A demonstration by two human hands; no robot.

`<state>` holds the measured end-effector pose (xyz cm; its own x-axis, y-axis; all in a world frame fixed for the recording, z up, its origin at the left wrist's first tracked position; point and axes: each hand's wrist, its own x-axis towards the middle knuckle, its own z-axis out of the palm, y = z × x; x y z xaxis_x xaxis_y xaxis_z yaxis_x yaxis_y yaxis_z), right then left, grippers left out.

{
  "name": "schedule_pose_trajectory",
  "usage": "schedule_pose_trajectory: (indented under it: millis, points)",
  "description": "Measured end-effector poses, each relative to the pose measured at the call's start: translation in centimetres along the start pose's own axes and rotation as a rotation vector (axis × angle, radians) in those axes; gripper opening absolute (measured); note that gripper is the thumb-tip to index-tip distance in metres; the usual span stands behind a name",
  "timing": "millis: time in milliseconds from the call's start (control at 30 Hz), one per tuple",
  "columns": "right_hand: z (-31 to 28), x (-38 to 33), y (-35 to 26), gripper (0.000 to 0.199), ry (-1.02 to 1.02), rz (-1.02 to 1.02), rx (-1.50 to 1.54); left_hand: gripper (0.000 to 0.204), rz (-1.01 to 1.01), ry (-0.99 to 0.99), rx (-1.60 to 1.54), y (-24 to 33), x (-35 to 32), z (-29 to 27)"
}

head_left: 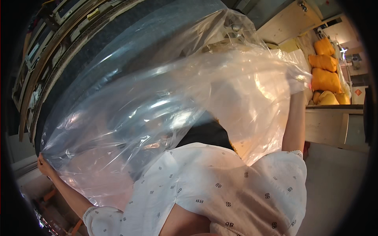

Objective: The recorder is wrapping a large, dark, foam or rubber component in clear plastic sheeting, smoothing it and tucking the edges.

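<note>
A large clear plastic sheet (157, 98) spreads wide in front of my body, creased and shiny; whether it is a single sheet or an opened bag I cannot tell. At the far left my left hand (45, 165) pinches its edge, with the arm stretched out. My right hand (298, 82) is raised on the right and grips the other side, where the film bunches up. Film partly veils the fingers of that hand. Between the two hands the plastic billows over a dark bluish surface (94, 47).
Behind the plastic at left runs a long frame (51, 67) with rails and cluttered parts. Several orange bundles (326, 80) are stacked on a shelf at right. A pale wooden panel (289, 21) stands at the back right, and a pale cabinet (326, 126) lies below the bundles.
</note>
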<state>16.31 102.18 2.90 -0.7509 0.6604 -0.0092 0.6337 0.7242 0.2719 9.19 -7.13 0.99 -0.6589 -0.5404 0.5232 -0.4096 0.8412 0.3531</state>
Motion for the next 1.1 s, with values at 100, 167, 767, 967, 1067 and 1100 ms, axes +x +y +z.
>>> schedule_pose_trajectory:
  millis: [100,167,767,967,1067,1100]
  points:
    - [-4.0,2.7,7.2,0.023,0.168,-0.181,0.202,0.043,0.010,0.053,0.130,-1.1,0.7,1.3]
    - [-7.2,8.0,10.4,0.023,0.289,-0.300,0.338,0.044,0.039,0.049,0.127,0.2,0.2,2.2]
    - [-5.8,-2.1,-23.4,0.022,0.507,-0.813,0.988,0.041,0.091,0.042,0.119,-2.5,0.4,1.3]
    - [-5.6,1.4,-26.8,0.023,0.506,-0.741,1.124,0.041,0.154,0.037,0.112,-2.9,1.0,0.8]
    - [-4.5,1.3,-26.0,0.020,0.510,-0.814,1.039,0.041,0.140,-0.008,0.096,-0.4,0.5,1.1]
    - [-4.2,1.3,-25.6,0.020,0.497,-0.818,1.042,0.041,0.125,-0.046,0.033,0.1,0.2,0.4]
